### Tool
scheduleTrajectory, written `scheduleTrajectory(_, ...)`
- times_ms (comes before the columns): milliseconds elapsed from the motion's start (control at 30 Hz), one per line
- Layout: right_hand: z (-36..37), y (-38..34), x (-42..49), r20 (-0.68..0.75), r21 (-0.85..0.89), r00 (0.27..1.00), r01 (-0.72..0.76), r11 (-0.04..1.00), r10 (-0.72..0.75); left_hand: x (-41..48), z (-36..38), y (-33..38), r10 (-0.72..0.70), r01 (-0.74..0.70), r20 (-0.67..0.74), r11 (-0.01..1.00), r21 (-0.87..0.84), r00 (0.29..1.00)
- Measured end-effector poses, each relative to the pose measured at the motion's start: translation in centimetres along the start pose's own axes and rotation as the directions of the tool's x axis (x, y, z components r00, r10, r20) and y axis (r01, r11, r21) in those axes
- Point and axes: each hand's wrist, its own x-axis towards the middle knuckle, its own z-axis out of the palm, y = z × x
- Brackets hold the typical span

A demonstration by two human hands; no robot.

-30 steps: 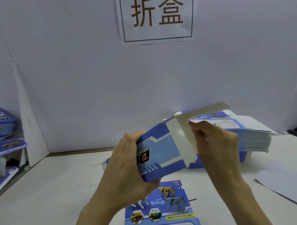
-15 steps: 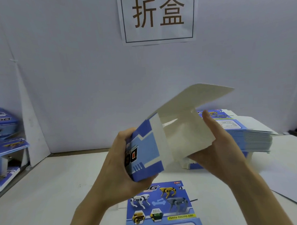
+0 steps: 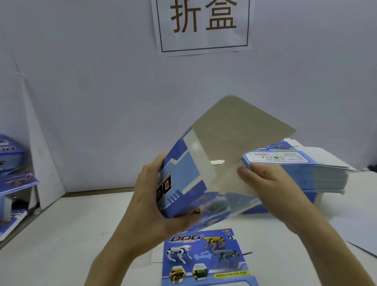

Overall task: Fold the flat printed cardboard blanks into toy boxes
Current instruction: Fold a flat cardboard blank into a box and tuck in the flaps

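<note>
I hold a half-formed blue printed toy box [image 3: 180, 177] in the air above the table. My left hand [image 3: 151, 200] grips its blue printed side from the left and below. A large grey flap [image 3: 236, 132] stands up at the box's open right end. My right hand [image 3: 269, 184] holds a smaller white flap [image 3: 230, 180] at that open end, thumb on its inner face. A flat printed blank [image 3: 205, 263] with robot dogs lies on the table under my hands. A tall stack of flat blanks [image 3: 303, 168] sits at the right rear.
Folded blue boxes [image 3: 4, 155] are piled on a shelf at the far left. A white sheet [image 3: 371, 240] lies at the table's right edge. A paper sign [image 3: 202, 21] hangs on the white back wall.
The box has tilted and opened wider. The large flap swung up and now shows its grey inner face. My right hand dropped lower onto the small side flap.
</note>
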Motion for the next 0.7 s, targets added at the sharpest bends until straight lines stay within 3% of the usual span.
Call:
scheduleTrajectory(67,0.1,-0.1,-0.1,-0.048,-0.100,0.998,0.046,0.994,-0.051,0.0,-0.1,0.3,-0.017,0.017,-0.006,1.000,-0.012,1.000)
scheduleTrajectory(133,-0.3,-0.3,-0.4,0.034,-0.042,0.999,0.036,0.998,-0.034,0.1,-0.4,0.4,-0.011,0.011,-0.012,1.000,-0.024,1.000)
scheduleTrajectory(233,-0.7,-0.5,-0.7,0.205,0.094,0.965,-0.186,0.978,0.164,0.1,-0.6,0.5,-0.064,0.066,0.030,0.994,-0.083,0.998)
scheduleTrajectory(300,-0.7,-0.4,-0.5,0.157,0.029,0.960,-0.240,0.970,0.233,-0.1,-0.6,0.6,-0.158,0.171,0.097,0.976,-0.138,0.983)
scheduleTrajectory(433,-0.3,-0.2,-0.2,0.036,-0.054,0.972,-0.231,0.971,0.233,1.0,0.2,2.6,-0.333,0.399,0.265,0.880,-0.259,0.905)
scheduleTrajectory(567,0.1,-0.3,-0.1,0.017,-0.134,0.979,-0.198,0.971,0.202,0.7,-0.2,4.1,-0.183,0.242,0.218,0.928,-0.285,0.959)
scheduleTrajectory(700,0.4,-0.6,-0.4,0.027,-0.292,0.995,-0.082,0.953,0.094,0.7,0.7,5.6,-0.264,0.343,0.231,0.829,-0.441,0.936)
